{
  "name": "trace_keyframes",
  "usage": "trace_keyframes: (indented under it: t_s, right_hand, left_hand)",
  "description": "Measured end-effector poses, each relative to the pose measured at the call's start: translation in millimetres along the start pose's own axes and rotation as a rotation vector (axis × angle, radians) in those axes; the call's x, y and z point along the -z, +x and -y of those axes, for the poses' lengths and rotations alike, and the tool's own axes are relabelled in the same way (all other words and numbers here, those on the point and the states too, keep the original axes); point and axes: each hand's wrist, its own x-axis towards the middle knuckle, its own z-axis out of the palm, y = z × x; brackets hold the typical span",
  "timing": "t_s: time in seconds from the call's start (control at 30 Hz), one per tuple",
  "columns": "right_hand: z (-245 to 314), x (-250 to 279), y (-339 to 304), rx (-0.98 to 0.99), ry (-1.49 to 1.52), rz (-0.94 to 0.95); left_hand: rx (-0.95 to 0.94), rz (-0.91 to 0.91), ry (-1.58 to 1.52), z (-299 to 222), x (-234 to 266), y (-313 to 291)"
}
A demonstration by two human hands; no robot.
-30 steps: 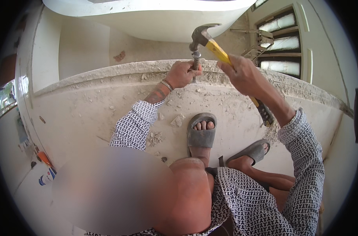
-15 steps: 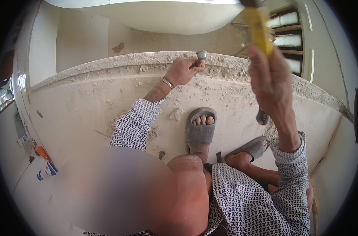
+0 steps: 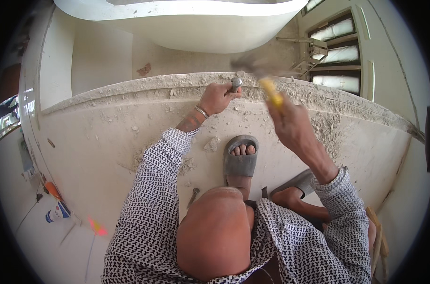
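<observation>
My left hand (image 3: 217, 98) is closed around a metal chisel (image 3: 236, 82), whose round struck end points up at the crumbled edge of the ledge (image 3: 148, 91). Its lower end is hidden behind my fingers and the rubble. On the right, my right hand (image 3: 293, 124) grips a hammer (image 3: 271, 93) by its yellow handle. The hammer's dark head is smeared by motion and hangs just above and beyond the chisel, apart from it in this view. Broken bits of mortar lie along the edge about both hands.
My sandalled foot (image 3: 240, 161) stands behind the edge, beside a loose chunk (image 3: 212, 144). Another metal piece (image 3: 194, 193) lies near my knee. At left are an orange-handled tool (image 3: 52, 190) and a white-and-blue container (image 3: 57, 211). Beyond the ledge is a drop, with a curved white wall (image 3: 191, 28).
My right hand has swung the hammer down and leftward from high on the right toward the chisel. The left hand keeps its hold on the chisel; the view has shifted slightly.
</observation>
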Motion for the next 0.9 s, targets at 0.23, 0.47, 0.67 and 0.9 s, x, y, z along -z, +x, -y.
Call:
trace_keyframes:
  t_s: [0.23, 0.47, 0.67, 0.9]
  right_hand:
    - [32.9, 16.3, 1.5, 0.162, 0.376, -0.292]
    - [-20.3, -8.7, -7.4, -0.169, 0.094, 0.015]
    - [-37.2, 36.1, -1.2, -0.206, 0.217, -0.232]
    - [-48.1, 59.2, -13.6, -0.287, 0.212, -0.272]
  left_hand:
    - [0.051, -0.020, 0.008, -1.1, 6.3, -7.4]
    - [-0.040, -0.070, 0.057, -0.2, -3.7, -8.8]
    - [0.028, -0.401, -0.201, 2.7, 10.8, -11.8]
    - [0.062, -0.134, -0.381, -12.9, 15.4, 8.3]
